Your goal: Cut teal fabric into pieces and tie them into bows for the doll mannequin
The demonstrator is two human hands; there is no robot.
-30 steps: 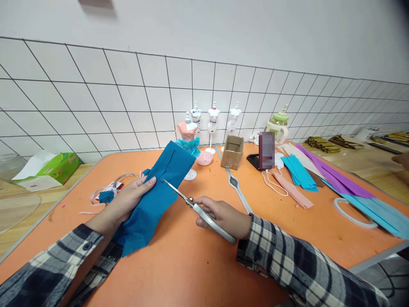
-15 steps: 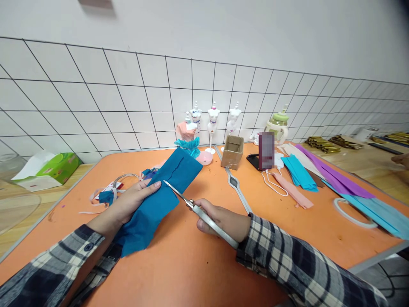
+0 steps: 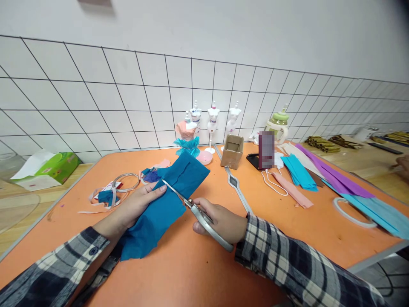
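A sheet of dark blue crepe paper [image 3: 156, 224] slants up and away from me above the table, with a dark wavy line on its far part. My left hand [image 3: 142, 202] pinches it at its left side, thumb on top and fingers underneath. Grey-handled scissors [image 3: 204, 221] lie in my right hand [image 3: 223, 219], whose fingers wrap round the handles. Their blades cross the paper from right to left, the tip close to my left thumb. A slit runs along the blades, and the far part of the paper stands slightly apart from the near part.
Several small mannequins [image 3: 213, 117] stand by the wall, near a pink dish [image 3: 205, 157] and a cardboard box [image 3: 232, 152]. A phone [image 3: 266, 150], a bottle [image 3: 277, 128] and folded coloured strips [image 3: 335, 170] lie right. Scraps and ribbon [image 3: 108, 197] are left, beside a tissue pack [image 3: 59, 168].
The paper's far part has shifted right and slightly nearer, its left corner now showing. My left hand has moved slightly right; the scissors' handles look further apart.
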